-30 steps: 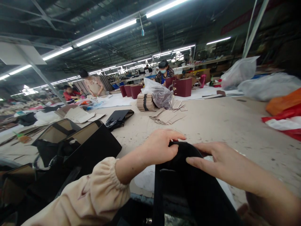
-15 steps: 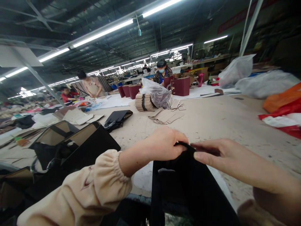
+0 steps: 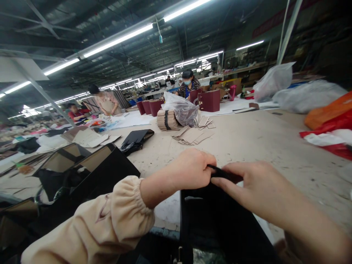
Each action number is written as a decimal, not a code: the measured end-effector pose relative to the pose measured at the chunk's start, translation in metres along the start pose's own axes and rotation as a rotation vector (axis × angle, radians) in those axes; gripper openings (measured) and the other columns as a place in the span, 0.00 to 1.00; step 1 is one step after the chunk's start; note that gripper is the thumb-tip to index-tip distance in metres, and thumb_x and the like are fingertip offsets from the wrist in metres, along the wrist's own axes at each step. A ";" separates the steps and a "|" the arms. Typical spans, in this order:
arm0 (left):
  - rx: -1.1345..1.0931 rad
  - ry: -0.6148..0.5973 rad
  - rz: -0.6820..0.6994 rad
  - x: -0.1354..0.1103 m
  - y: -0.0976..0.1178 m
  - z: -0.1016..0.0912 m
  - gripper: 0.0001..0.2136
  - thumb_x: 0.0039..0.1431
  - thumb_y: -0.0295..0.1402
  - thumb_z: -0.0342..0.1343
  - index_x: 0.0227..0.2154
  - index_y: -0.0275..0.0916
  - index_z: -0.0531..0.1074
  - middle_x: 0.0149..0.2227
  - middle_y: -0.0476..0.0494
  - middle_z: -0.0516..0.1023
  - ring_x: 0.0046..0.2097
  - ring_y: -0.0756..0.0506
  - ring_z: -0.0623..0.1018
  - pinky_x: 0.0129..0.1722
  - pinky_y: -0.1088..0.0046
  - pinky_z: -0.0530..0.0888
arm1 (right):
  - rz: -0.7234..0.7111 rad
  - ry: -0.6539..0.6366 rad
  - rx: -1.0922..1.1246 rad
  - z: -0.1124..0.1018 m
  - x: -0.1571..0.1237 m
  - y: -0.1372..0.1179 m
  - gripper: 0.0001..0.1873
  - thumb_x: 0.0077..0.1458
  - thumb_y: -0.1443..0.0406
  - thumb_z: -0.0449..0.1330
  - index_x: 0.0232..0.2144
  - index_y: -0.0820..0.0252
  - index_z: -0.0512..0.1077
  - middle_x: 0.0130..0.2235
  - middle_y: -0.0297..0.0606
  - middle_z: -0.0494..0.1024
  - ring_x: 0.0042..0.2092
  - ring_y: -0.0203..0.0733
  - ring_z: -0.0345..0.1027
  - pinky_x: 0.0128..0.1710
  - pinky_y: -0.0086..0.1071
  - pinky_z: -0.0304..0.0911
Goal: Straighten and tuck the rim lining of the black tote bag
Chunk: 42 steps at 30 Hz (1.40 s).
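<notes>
Likely light and firm-walled, the black bag (image 3: 236,223) at the near edge of the table (image 3: 247,137) looks pliable at its far rim (image 3: 227,175), where the left hand (image 3: 192,168) and right hand (image 3: 255,183) pinch it, a sensible hold.

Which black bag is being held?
The black bag at bottom centre: left hand and right hand grip its upper edge. Other black bags, farther left, aren't held.

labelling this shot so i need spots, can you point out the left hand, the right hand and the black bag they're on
left hand (image 3: 191,167): head view, back of the hand
right hand (image 3: 254,183): head view, near the thumb's base
black bag (image 3: 236,225): head view, dark side below the right hand
</notes>
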State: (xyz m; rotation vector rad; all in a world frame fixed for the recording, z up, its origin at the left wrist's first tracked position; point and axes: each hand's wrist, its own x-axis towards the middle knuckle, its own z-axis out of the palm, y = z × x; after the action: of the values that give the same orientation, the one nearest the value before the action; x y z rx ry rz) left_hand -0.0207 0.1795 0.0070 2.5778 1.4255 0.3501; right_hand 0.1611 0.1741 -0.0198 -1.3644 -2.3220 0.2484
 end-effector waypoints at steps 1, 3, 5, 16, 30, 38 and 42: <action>-0.015 0.000 0.009 0.000 -0.001 -0.001 0.08 0.53 0.29 0.51 0.28 0.42 0.76 0.27 0.49 0.78 0.31 0.47 0.74 0.30 0.75 0.66 | 0.021 -0.036 -0.034 0.001 0.001 -0.003 0.15 0.53 0.54 0.55 0.23 0.53 0.75 0.22 0.33 0.76 0.25 0.38 0.66 0.25 0.30 0.54; -0.041 -0.015 0.035 -0.001 -0.002 -0.003 0.09 0.54 0.29 0.51 0.31 0.42 0.76 0.29 0.49 0.79 0.33 0.47 0.75 0.32 0.75 0.67 | 0.067 -0.101 -0.086 0.002 0.002 -0.007 0.16 0.54 0.56 0.53 0.21 0.53 0.74 0.22 0.35 0.75 0.25 0.39 0.66 0.25 0.32 0.52; -0.056 -0.044 0.069 -0.001 -0.005 -0.005 0.10 0.55 0.27 0.50 0.34 0.44 0.77 0.32 0.50 0.80 0.36 0.47 0.76 0.36 0.75 0.68 | 0.087 -0.121 -0.102 0.001 0.003 -0.010 0.18 0.55 0.57 0.51 0.20 0.53 0.73 0.23 0.35 0.76 0.26 0.40 0.66 0.26 0.32 0.51; 0.038 0.008 0.107 -0.001 -0.005 0.001 0.10 0.55 0.27 0.50 0.31 0.42 0.77 0.31 0.47 0.80 0.35 0.45 0.76 0.35 0.73 0.69 | 0.016 -0.093 -0.082 0.006 0.007 -0.006 0.19 0.56 0.59 0.49 0.19 0.53 0.73 0.23 0.36 0.76 0.26 0.39 0.66 0.27 0.33 0.51; -0.425 -0.050 -0.273 -0.041 -0.025 -0.023 0.21 0.52 0.38 0.59 0.49 0.35 0.73 0.43 0.39 0.80 0.43 0.42 0.78 0.45 0.69 0.73 | 0.074 -0.119 -0.092 0.006 0.010 -0.004 0.20 0.56 0.57 0.48 0.18 0.54 0.69 0.23 0.37 0.75 0.27 0.43 0.67 0.27 0.34 0.49; -0.206 0.020 -0.267 -0.041 -0.011 -0.013 0.10 0.54 0.38 0.57 0.28 0.37 0.78 0.25 0.49 0.77 0.29 0.49 0.73 0.30 0.76 0.67 | 0.087 -0.134 -0.087 0.006 0.008 -0.010 0.20 0.56 0.56 0.47 0.18 0.53 0.69 0.23 0.36 0.75 0.28 0.44 0.67 0.28 0.35 0.50; -0.168 0.035 -0.270 -0.038 -0.014 -0.009 0.12 0.57 0.37 0.54 0.22 0.37 0.74 0.20 0.51 0.70 0.25 0.51 0.67 0.27 0.76 0.62 | 0.086 -0.141 -0.089 0.007 0.009 -0.009 0.20 0.56 0.55 0.47 0.18 0.53 0.68 0.23 0.36 0.75 0.28 0.44 0.67 0.28 0.36 0.49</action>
State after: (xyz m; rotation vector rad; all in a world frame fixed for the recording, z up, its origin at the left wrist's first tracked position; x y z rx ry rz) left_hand -0.0548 0.1549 0.0073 2.2230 1.6537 0.4536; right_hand 0.1468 0.1781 -0.0204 -1.5379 -2.4172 0.2789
